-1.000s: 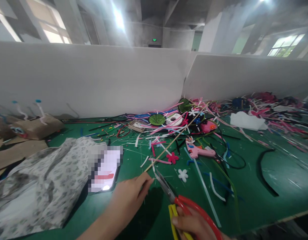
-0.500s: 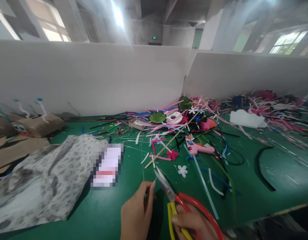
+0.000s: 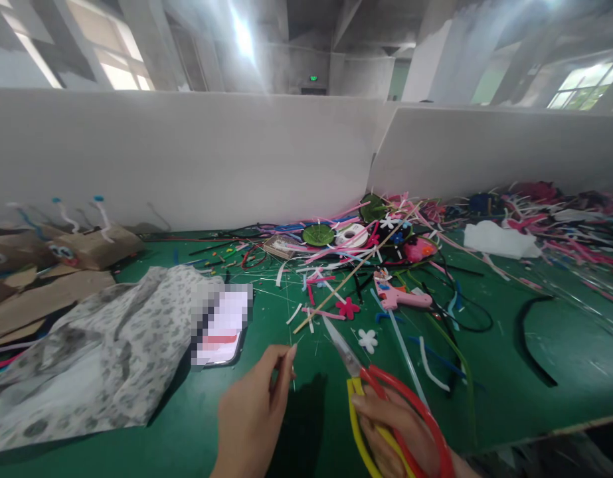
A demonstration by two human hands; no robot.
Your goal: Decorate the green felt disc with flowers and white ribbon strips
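My right hand (image 3: 396, 430) grips red and yellow-handled scissors (image 3: 343, 346) at the bottom centre, the blades slightly apart and pointing up-left over the green table (image 3: 560, 372). My left hand (image 3: 254, 415) hovers just left of the blades, thumb and forefinger pinched on what looks like a thin pale strand (image 3: 293, 372). A long wooden stick (image 3: 347, 281) lies diagonally beyond the fingertips. A white felt flower (image 3: 368, 340) and a red felt flower (image 3: 347, 307) lie close to the scissor tips.
A phone (image 3: 224, 325) rests on patterned cloth (image 3: 97, 352) at the left. A pink glue gun (image 3: 402, 299), ribbon spools, and a heap of coloured strips fill the middle and right. Cardboard figures (image 3: 89, 244) stand far left. White partitions (image 3: 211, 159) back the table.
My left hand left the end of the wooden stick and drew back toward me, fingers pinched. The scissors shifted slightly right, and the view moved a little.
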